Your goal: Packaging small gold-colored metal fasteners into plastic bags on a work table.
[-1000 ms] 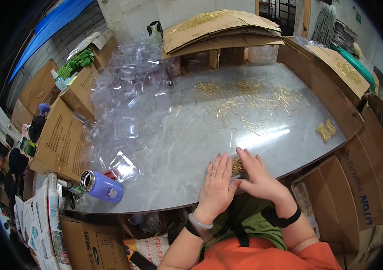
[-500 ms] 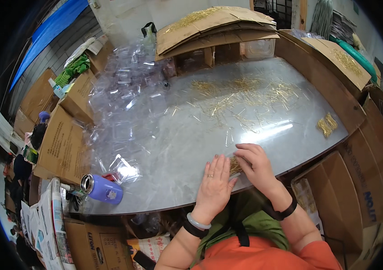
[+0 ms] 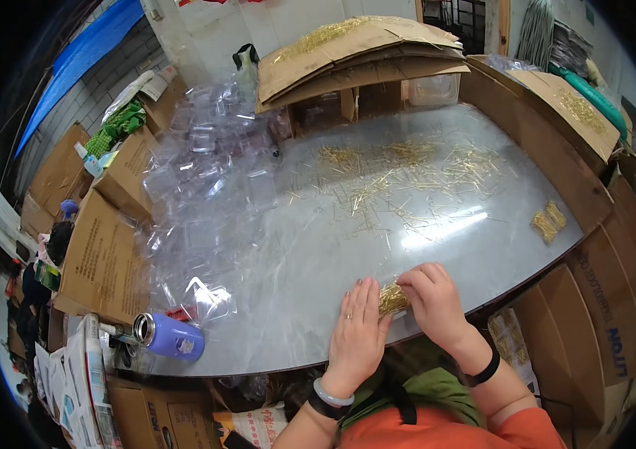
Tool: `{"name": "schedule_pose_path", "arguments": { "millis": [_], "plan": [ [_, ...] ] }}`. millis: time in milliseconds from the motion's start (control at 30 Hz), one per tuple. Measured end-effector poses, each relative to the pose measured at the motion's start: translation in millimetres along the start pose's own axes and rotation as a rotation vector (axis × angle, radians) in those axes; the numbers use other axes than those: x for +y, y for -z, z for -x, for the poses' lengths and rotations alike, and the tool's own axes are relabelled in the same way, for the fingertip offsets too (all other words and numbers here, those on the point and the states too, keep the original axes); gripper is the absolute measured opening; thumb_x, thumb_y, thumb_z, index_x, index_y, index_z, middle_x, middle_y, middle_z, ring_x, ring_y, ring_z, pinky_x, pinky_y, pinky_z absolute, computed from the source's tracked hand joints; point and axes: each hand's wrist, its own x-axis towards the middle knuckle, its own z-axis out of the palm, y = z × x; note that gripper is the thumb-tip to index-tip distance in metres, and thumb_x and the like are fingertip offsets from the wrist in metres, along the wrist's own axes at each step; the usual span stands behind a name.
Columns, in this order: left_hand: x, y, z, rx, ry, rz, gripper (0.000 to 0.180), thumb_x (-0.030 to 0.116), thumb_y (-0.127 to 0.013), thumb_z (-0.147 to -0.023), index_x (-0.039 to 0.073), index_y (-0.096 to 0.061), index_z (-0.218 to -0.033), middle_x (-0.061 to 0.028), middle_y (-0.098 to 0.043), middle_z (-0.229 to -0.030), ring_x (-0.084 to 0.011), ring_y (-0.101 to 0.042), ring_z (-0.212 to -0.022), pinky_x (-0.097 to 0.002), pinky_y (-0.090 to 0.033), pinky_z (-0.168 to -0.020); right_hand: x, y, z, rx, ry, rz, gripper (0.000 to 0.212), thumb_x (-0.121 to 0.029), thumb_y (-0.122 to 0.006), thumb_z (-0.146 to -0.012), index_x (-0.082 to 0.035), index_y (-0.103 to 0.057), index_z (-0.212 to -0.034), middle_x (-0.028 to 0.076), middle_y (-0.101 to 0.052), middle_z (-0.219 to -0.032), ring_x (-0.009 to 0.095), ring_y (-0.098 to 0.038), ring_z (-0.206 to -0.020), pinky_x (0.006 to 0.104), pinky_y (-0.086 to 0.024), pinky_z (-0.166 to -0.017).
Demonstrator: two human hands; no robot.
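A small heap of thin gold wire pins (image 3: 392, 299) lies between my two hands at the near edge of the table. Flat against its left side rests my left hand (image 3: 359, 325), fingers straight and side by side, thumb by the heap's near end. My right hand (image 3: 434, 299) leans in from the right, its fingers bent and pinched at the heap's upper right. My fingers partly cover the heap, so whether a container holds it cannot be seen. Farther up the table, loose gold pins (image 3: 407, 176) are scattered in a wide patch.
Clear plastic boxes (image 3: 206, 172) pile up at the left. A purple bottle (image 3: 172, 335) lies on its side by the near left edge. Two gold pin bundles (image 3: 548, 222) sit at the right edge. Cardboard sheets (image 3: 355, 63) roof the back; a cardboard wall (image 3: 535, 150) borders the right.
My right fingers have come together at the heap's upper right. A few loose pins just beyond my hands are gone from the table there. The whole view has shifted slightly.
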Motion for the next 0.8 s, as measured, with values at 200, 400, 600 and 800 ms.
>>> {"name": "schedule_pose_path", "arguments": {
  "millis": [200, 400, 600, 800],
  "plan": [
    [2, 3, -3, -0.043, 0.03, 0.022, 0.061, 0.019, -0.059, -0.102, -0.007, -0.035, -0.152, -0.0286, -0.042, -0.153, -0.0461, -0.042, -0.141, -0.0546, -0.034, -0.118, 7, -6, 4, 0.006, -0.02, 0.032, 0.018, 0.003, -0.068, -0.083, -0.006, -0.067, -0.099, 0.01, -0.063, -0.094, 0.033, -0.059, -0.089, 0.0424, -0.049, -0.078],
    [2, 5, -5, -0.075, 0.03, -0.002, 0.057, 0.016, -0.061, -0.1, -0.007, -0.04, -0.149, -0.0288, -0.043, -0.152, -0.0476, -0.043, -0.14, -0.0556, -0.035, -0.118, 12, -9, 8, -0.006, 0.069, 0.072, 0.019, 0.001, -0.071, -0.081, -0.007, -0.068, -0.098, 0.01, -0.064, -0.096, 0.032, -0.059, -0.087, 0.0409, -0.048, -0.076],
    [2, 2, -4, -0.095, 0.025, -0.068, 0.058, 0.016, -0.063, -0.098, -0.007, -0.043, -0.147, -0.0274, -0.043, -0.152, -0.046, -0.043, -0.14, -0.0562, -0.036, -0.117, 13, 4, -1, -0.062, -0.003, 0.008, 0.019, -0.001, -0.074, -0.081, -0.007, -0.07, -0.098, 0.009, -0.063, -0.093, 0.03, -0.059, -0.084, 0.0397, -0.047, -0.075],
    [4, 3, -5, -0.11, 0.02, -0.088, 0.058, 0.013, -0.064, -0.096, -0.006, -0.044, -0.147, -0.0269, -0.044, -0.152, -0.046, -0.044, -0.14, -0.0568, -0.036, -0.117, 13, 4, -2, -0.069, -0.015, -0.041, 0.018, -0.002, -0.074, -0.081, -0.007, -0.069, -0.097, 0.007, -0.063, -0.091, 0.029, -0.058, -0.083, 0.0393, -0.047, -0.075]
  ]
}}
